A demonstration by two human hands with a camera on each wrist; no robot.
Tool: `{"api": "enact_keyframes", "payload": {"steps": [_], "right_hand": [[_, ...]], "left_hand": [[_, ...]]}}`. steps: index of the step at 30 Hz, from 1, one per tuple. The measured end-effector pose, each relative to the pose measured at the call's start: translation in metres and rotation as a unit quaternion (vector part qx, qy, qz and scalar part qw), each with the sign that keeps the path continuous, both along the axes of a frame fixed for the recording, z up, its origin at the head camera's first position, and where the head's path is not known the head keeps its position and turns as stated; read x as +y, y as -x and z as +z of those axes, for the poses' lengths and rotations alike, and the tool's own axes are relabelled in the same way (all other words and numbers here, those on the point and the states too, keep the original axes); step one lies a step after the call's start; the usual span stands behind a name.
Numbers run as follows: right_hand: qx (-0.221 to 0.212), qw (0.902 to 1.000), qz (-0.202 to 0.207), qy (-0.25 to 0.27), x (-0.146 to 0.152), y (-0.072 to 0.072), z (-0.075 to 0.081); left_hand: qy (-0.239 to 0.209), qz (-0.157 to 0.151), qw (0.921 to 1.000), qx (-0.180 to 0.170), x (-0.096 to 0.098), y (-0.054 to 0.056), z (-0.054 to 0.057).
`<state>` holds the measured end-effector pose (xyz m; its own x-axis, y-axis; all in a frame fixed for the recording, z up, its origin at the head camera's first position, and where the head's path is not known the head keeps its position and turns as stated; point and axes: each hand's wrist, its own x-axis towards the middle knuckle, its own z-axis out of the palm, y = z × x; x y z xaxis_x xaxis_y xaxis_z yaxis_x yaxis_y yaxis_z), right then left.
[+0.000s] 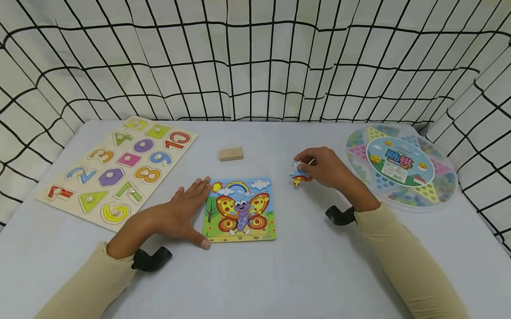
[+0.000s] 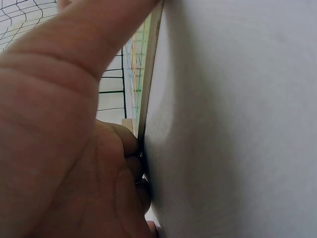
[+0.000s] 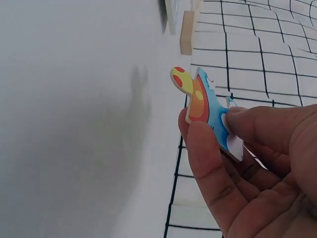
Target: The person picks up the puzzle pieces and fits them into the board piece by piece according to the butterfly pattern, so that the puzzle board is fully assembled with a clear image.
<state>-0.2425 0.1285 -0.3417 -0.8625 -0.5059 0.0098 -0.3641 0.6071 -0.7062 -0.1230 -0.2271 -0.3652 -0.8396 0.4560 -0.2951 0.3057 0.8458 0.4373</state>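
Observation:
A square butterfly picture board (image 1: 241, 211) lies flat on the table. My left hand (image 1: 178, 215) is spread along its left side, fingertips at the upper left corner and thumb at the lower left corner. The left wrist view shows the thumb and curved fingers against the board's thin edge (image 2: 151, 74). Right of the board, my right hand (image 1: 325, 167) pinches a small jigsaw piece (image 3: 205, 106) between thumb and fingers. That piece is blue and white with an orange band and a yellow knob with red spots; the fingers cover part of it.
A wooden block (image 1: 231, 154) lies behind the board. On the left is a number-and-shape peg puzzle (image 1: 123, 158), partly under the left forearm. A round, clear-edged game box (image 1: 401, 163) lies at the right. Black wire mesh (image 1: 259, 64) borders the table's back and sides.

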Motion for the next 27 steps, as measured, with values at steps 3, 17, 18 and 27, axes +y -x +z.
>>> {"api": "enact_keyframes", "payload": {"steps": [3, 17, 18, 27], "right_hand": [[-0.001, 0.9999, 0.009, 0.004, -0.009, -0.003, 0.001], [-0.017, 0.9975, 0.061, 0.032, -0.044, -0.01, -0.005], [-0.019, 0.9973, 0.063, 0.034, -0.047, -0.01, -0.006], [-0.035, 0.9964, 0.069, 0.036, -0.069, -0.017, -0.007]], "left_hand": [[0.0, -0.001, 1.0, 0.001, 0.0, 0.0, 0.0], [0.003, 0.005, 1.0, -0.002, 0.001, 0.0, 0.001], [0.004, 0.005, 1.0, -0.001, 0.001, 0.0, 0.001], [0.002, 0.003, 1.0, 0.002, 0.0, 0.0, -0.001]]}}
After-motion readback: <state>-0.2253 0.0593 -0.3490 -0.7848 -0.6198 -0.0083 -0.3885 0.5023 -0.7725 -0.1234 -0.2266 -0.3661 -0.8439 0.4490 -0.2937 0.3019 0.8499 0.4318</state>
